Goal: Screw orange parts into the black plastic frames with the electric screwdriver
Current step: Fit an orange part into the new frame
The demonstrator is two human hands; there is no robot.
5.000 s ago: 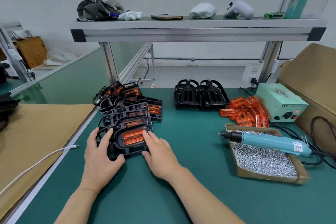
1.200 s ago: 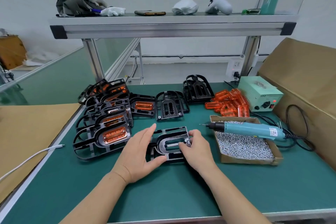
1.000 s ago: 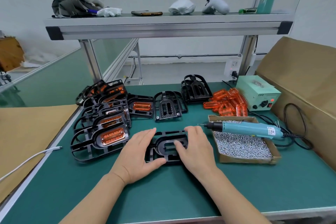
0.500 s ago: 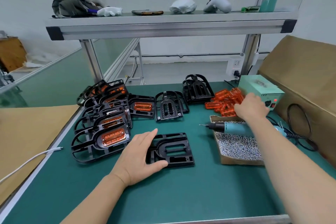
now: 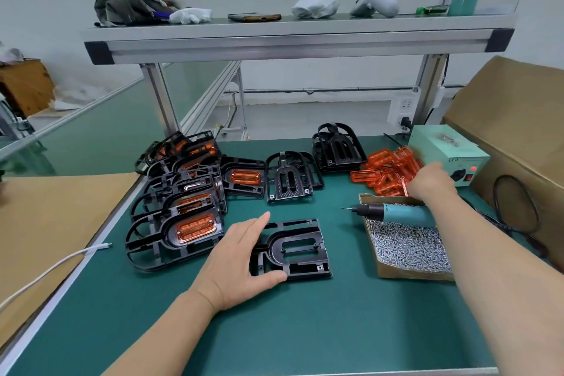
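Note:
An empty black frame lies flat on the green mat in front of me. My left hand rests on its left end, fingers straight and thumb along its near edge. My right hand is stretched out to the pile of orange parts at the back right. Its fingers curl down into the pile, and an orange part stands on edge at its thumb side. The teal electric screwdriver lies across the cardboard box of screws, partly hidden under my right forearm.
Several frames fitted with orange parts are heaped on the left. Two empty frames stand behind the work spot. A pale green power box with black cables sits at the far right, beside a cardboard sheet. A white cable crosses the left edge.
My right hand left the black frame and reached right to the orange pile, where it has now shifted slightly right. My left hand stays on the frame.

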